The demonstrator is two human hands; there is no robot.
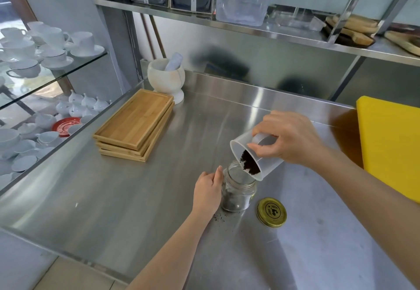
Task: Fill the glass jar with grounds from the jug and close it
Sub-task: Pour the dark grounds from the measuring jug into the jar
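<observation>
A small clear glass jar (238, 189) stands upright on the steel counter (141, 199), dark grounds in its lower part. My left hand (208, 189) wraps its left side. My right hand (288, 139) grips a translucent plastic jug (270, 163) by its handle, tilted down to the left over the jar's mouth. Dark grounds (248, 162) lie at the jug's lower lip, just above the jar opening. The gold metal lid (271, 212) lies flat on the counter just right of the jar. A few spilled grounds (219, 218) dot the counter in front of the jar.
A stack of wooden trays (136, 126) sits to the back left, with a white mortar and pestle (166, 76) behind it. A yellow cutting board (393, 144) lies at the right edge. Glass shelves of white cups (45, 46) stand to the left. A steel shelf (250, 26) overhangs the back.
</observation>
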